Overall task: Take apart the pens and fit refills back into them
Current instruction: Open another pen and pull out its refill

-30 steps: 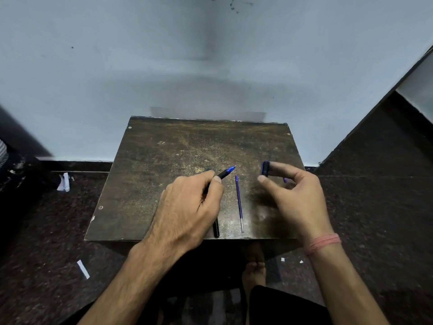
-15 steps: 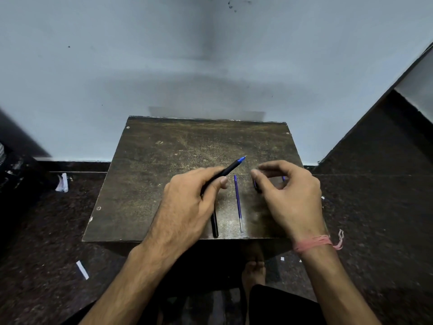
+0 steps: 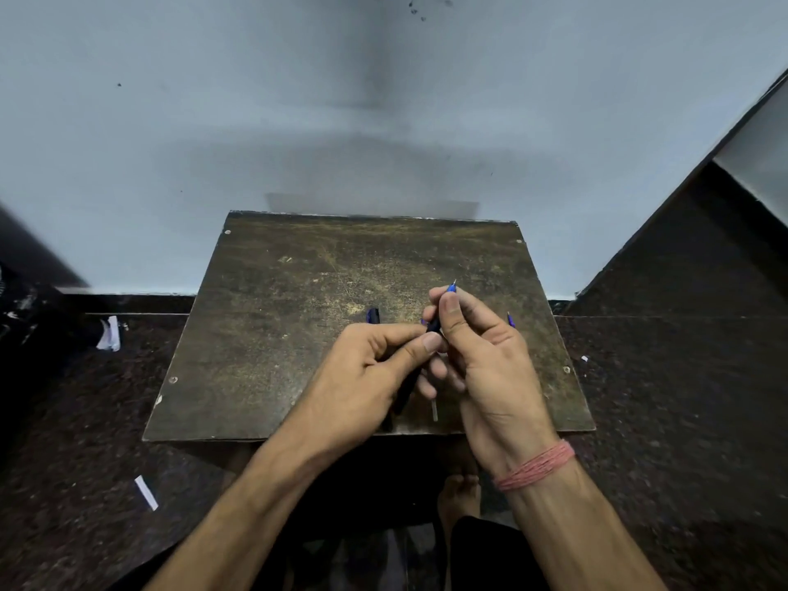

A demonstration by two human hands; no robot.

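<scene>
My left hand (image 3: 362, 377) grips the barrel of a black pen (image 3: 434, 325) held tilted above the brown table (image 3: 277, 334). My right hand (image 3: 486, 360) pinches the same pen's blue tip end (image 3: 452, 288) between thumb and fingers. The two hands touch over the pen. A loose refill lies on the table under them, with only its clear end (image 3: 434, 412) showing. The dark end of another pen (image 3: 373, 315) sticks out past my left knuckles, the rest hidden. A small blue piece (image 3: 510, 319) lies behind my right hand.
The table stands against a pale wall (image 3: 383, 121) on a dark speckled floor (image 3: 682, 398). Paper scraps (image 3: 146, 492) lie on the floor at the left. My bare foot (image 3: 458, 492) shows under the table's front edge.
My right hand no longer holds the dark cap and has come over to pinch the pen's tip. My left hand has lifted and turned the pen towards it.
</scene>
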